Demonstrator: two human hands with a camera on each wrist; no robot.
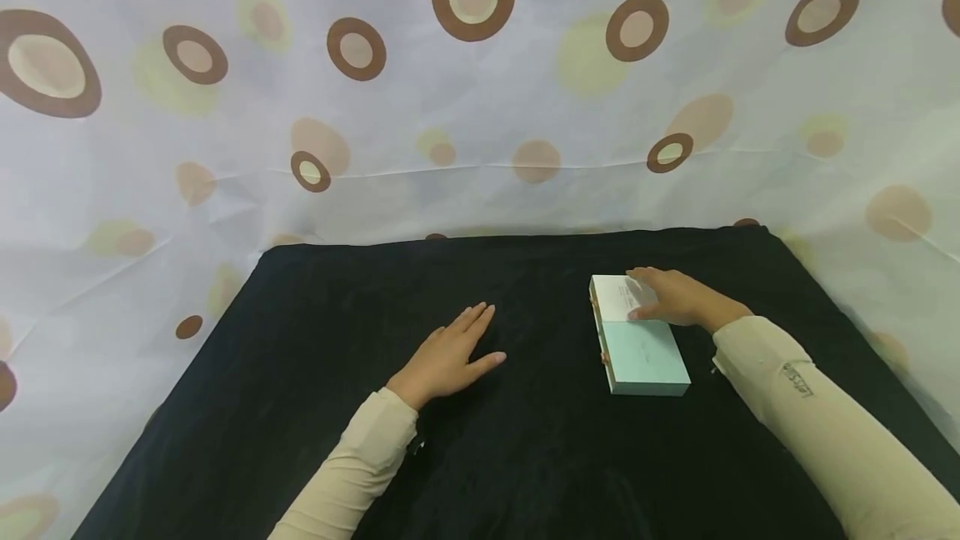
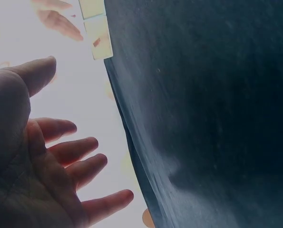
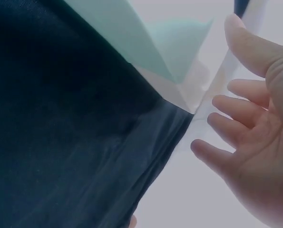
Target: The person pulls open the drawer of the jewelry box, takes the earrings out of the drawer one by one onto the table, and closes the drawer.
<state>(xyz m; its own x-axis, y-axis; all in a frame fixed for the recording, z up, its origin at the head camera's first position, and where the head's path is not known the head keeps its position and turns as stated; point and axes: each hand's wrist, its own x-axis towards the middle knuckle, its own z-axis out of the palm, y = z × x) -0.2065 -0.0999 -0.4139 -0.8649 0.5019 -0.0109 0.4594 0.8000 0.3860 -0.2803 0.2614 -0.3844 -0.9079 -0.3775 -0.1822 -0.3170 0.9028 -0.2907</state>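
A flat rectangular box [image 1: 647, 357], white at its far end and mint green at its near end, lies on the black cloth right of centre. Small brown bits show along its left side. My right hand [image 1: 686, 298] is over the box's white far end and right edge; its fingers [image 3: 236, 107] are spread and loosely extended in the right wrist view. Whether they touch the box is hard to tell. Left of the box, my left hand [image 1: 446, 361] is held over the cloth, fingers extended and thumb apart, holding nothing. The left wrist view shows its bare palm [image 2: 32, 190].
A black cloth [image 1: 360, 307] covers the table, its far edge running across the middle of the head view. Behind and at the sides hangs a pale curtain [image 1: 420, 115] with brown, yellow and peach circles.
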